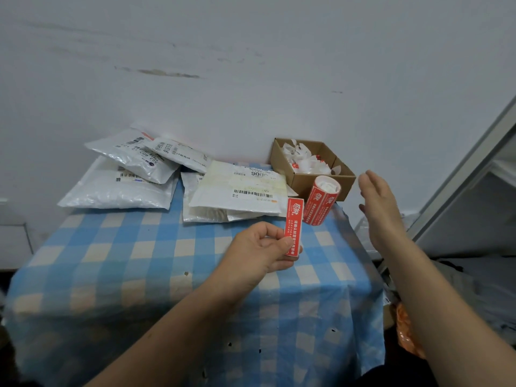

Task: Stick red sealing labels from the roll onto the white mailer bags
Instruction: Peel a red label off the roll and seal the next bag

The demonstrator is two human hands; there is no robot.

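Now left hand (262,247) pinches lower end of single red rectangular sealing label (293,227), strip upright, just near of closest flat white plastic mailer bag (240,191). Right hand (379,202) released, fingers straight, hovers right of red label roll (321,201) lying beside brown cardboard box (307,180) on blue-checked tabletop (139,261). Label likely light, floppy, sticky-backed: hold one end only, keep taut, lay onto slippery bag, smooth outward.

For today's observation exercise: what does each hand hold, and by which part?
The left hand pinches a red label by its lower end; the right hand holds nothing.
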